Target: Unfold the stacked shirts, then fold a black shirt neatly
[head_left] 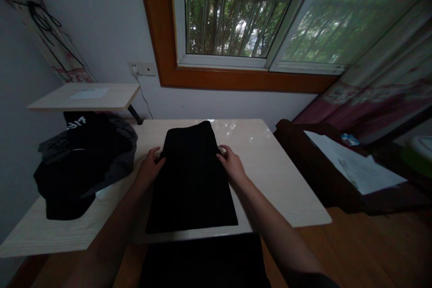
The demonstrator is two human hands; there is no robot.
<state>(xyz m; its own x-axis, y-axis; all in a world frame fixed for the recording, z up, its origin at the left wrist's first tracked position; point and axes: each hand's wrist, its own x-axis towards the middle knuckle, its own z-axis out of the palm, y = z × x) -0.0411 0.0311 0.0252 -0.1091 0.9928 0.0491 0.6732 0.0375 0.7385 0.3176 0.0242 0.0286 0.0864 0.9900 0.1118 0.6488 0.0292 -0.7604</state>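
A black garment (192,180), folded into a long panel, lies flat on the pale table (270,180). It may be a pair of trousers, but its exact kind does not show. At its left edge my left hand (150,166) is closed, thumb and curved fingers around the cloth. My right hand (232,164) pinches the opposite edge at about the same height. The cloth narrows slightly toward its far end, and its wide end lies close to the table's front edge.
To the left, a heap of dark clothes (84,157) sits under a small raised shelf (91,94) bearing a paper sheet. A wall socket (141,68) with a cable is behind the table. On the right, a dark brown piece of furniture (324,184) holds white paper (354,166).
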